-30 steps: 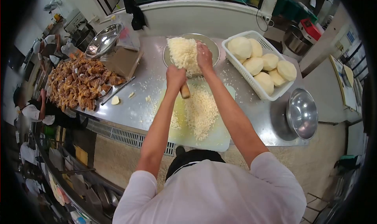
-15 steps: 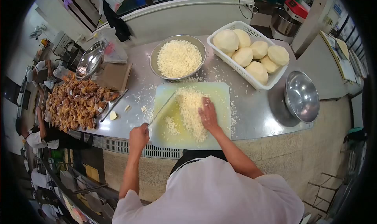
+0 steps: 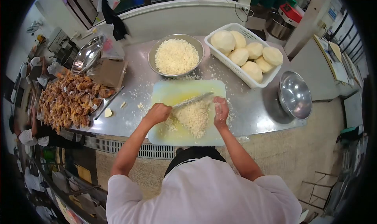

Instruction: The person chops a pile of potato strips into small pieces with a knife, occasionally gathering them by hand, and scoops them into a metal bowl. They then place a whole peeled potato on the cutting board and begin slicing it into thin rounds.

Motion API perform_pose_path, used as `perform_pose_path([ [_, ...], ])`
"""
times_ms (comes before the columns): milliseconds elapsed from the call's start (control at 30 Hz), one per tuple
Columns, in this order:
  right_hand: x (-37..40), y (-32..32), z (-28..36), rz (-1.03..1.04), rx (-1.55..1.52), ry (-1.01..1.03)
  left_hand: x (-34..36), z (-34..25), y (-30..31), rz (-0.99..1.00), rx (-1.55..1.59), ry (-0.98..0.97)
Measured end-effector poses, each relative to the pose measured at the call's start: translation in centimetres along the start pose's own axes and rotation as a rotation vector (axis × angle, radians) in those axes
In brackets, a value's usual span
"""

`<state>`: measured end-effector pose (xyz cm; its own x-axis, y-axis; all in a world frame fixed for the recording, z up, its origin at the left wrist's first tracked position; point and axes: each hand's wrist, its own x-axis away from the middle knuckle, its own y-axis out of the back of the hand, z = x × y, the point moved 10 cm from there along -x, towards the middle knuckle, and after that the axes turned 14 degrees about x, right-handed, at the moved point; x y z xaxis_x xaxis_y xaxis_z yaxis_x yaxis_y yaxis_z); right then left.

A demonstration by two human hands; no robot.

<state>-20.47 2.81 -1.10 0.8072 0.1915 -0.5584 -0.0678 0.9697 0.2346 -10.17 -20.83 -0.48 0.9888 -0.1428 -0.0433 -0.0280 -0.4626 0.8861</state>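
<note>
My left hand (image 3: 159,113) is closed round the handle of a knife (image 3: 192,100), whose blade lies across the upper side of a heap of finely chopped pale food (image 3: 194,118). That heap rests on a light green cutting board (image 3: 161,92). At the heap's right side my right hand (image 3: 221,111) is raised with its fingers apart, holding nothing. Behind the board stands a metal bowl (image 3: 152,63) full of the same chopped pieces (image 3: 176,56).
A white basket (image 3: 231,67) of peeled round vegetables (image 3: 251,71) stands at the back right, near an empty metal bowl (image 3: 296,94). Brown food pieces (image 3: 70,100), a rod (image 3: 109,102) and a small pale piece (image 3: 108,112) lie left. Co-workers (image 3: 29,135) are at far left.
The knife has swung from the board's left side to above the heap. My right hand has left the heap and moved right. The heap is more compact.
</note>
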Motion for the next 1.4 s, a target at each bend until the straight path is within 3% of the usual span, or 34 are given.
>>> perform_pose_path([
  [133, -2.3, 0.9, -3.6, 0.05, 0.257, -0.076, 5.9, 0.6, 3.8, -0.081, 0.119, 0.126],
  [200, -2.3, -1.4, -4.1, 0.144, 0.401, 0.095, 9.2, 1.1, 4.2, -0.144, 0.174, 0.209],
  [233, -1.8, -3.5, -5.2, 0.244, 0.528, 0.125, 11.1, 2.8, 4.3, -0.232, 0.129, 0.348],
  [367, 0.9, -7.0, -2.8, 0.37, 0.358, 0.153, 16.6, 4.1, -0.6, -0.493, 0.138, 0.706],
  [433, 1.4, -8.2, -1.7, 0.458, 0.272, 0.054, 14.4, -0.8, -3.2, -0.337, 0.161, 0.805],
  [467, 1.8, -9.0, -1.8, 0.533, 0.191, -0.053, 12.8, -4.0, -3.6, -0.389, 0.142, 0.628],
  [533, 1.9, -9.5, -1.1, 0.584, 0.109, -0.039, 11.7, -5.1, -5.5, -0.447, 0.162, 0.7],
  [600, 2.0, -9.2, -0.4, 0.636, 0.038, -0.029, 10.4, -6.6, -4.6, -0.499, 0.36, 0.622],
  [667, 1.5, -7.2, 0.4, 0.534, 0.002, 0.007, 13.0, -4.8, -3.7, -0.539, 0.533, 0.629],
  [767, 2.3, -5.0, 0.2, 0.449, 0.064, -0.039, 18.3, -0.8, -5.8, -0.555, 0.817, 0.808],
  [800, 2.3, -3.8, 0.5, 0.377, 0.122, -0.036, 20.1, -0.3, -6.3, -0.663, 1.034, 0.834],
  [833, 2.8, -3.7, 0.4, 0.377, 0.129, -0.043, 21.2, -0.2, -7.3, -0.769, 1.253, 0.853],
  [967, 4.3, -4.0, 0.7, 0.263, 0.27, -0.028, 19.9, -2.4, -12.3, -0.863, 1.487, 0.853],
  [1033, 4.8, -5.2, 0.8, 0.238, 0.31, -0.033, 16.1, -4.6, -14.6, -0.691, 1.434, 0.87],
  [1167, 4.3, -7.0, 1.1, 0.265, 0.274, -0.048, 8.6, -6.8, -16.3, -0.576, 1.474, 0.718],
  [1200, 4.0, -6.9, 0.3, 0.244, 0.177, -0.154, 7.3, -7.2, -15.5, -0.541, 1.46, 0.656],
  [1233, 3.6, -6.7, -0.4, 0.22, 0.081, -0.258, 7.0, -7.1, -14.8, -0.552, 1.53, 0.653],
  [1400, 2.2, -6.7, 2.2, 0.163, -0.022, -0.3, 7.8, -7.4, -10.9, -0.514, 1.544, 0.65],
])
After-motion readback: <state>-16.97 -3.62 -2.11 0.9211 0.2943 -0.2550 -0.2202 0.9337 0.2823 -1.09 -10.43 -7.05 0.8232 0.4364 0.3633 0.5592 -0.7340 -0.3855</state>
